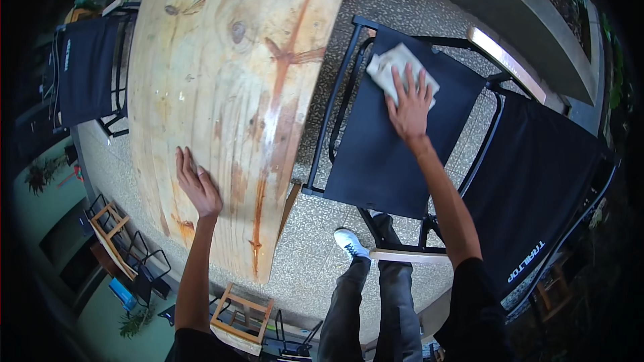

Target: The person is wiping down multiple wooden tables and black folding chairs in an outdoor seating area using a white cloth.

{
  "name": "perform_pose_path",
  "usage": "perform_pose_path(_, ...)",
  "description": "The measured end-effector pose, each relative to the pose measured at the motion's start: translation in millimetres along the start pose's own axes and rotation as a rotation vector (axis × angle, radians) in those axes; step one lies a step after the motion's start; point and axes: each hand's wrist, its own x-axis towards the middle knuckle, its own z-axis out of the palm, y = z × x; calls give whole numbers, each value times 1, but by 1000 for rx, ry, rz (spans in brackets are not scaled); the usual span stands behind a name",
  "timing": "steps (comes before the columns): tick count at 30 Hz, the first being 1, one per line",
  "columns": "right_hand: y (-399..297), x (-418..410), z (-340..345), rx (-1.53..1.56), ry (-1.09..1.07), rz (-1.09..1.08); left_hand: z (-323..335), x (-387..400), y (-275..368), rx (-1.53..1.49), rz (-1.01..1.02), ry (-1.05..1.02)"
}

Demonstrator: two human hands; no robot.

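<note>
Under my right hand (411,105) lies a folded whitish cloth (390,71), pressed flat with spread fingers. The cloth rests on the dark fabric seat (387,161) of a folding camp chair, toward the seat's far side. My left hand (198,186) leans on the top of a varnished wooden table (241,125), holding nothing, its thumb apart from the fingers. Brown knots and streaks run through the table's pale boards. The chair's dark backrest (533,181) bears writing and stands to the right of the seat.
Wooden armrests (508,63) (410,256) flank the seat on a black metal frame. Another dark camp chair (88,70) stands beyond the table. A wooden stool (241,317) is by the table's near end. A low concrete wall (533,25) curves along the upper right.
</note>
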Motion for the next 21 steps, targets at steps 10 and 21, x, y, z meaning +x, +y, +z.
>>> perform_pose_path(10, -64, -189, -33, 152, -664, -567, -8, 7, -3, 17, 67, 85)
perform_pose_path(21, -7, -126, -18, -14, -364, -190, 106, -68, 187, -453, 112, -401)
